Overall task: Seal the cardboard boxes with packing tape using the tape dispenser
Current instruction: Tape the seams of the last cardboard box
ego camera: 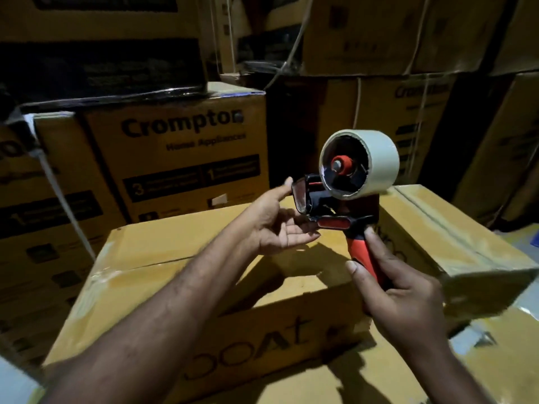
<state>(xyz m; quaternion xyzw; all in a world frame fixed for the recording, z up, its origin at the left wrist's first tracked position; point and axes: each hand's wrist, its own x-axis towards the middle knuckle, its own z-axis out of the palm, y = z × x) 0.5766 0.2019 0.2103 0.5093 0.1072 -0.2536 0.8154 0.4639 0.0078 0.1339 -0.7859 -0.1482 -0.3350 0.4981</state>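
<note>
My right hand (399,287) grips the red handle of a black and red tape dispenser (335,205) and holds it up over a cardboard box (180,272). A pale roll of packing tape (360,163) sits on the dispenser's hub. My left hand (280,223) is at the dispenser's front end, thumb against the clear guard and fingers straight under the roller. The box's top flaps are folded down with glossy tape along its left edge. A second taped box (455,237) lies to the right.
Stacks of yellow Crompton cartons (180,153) rise behind and to the left. More cartons (408,33) are piled at the back right. A white strap (58,193) runs down a left carton. The room is dim.
</note>
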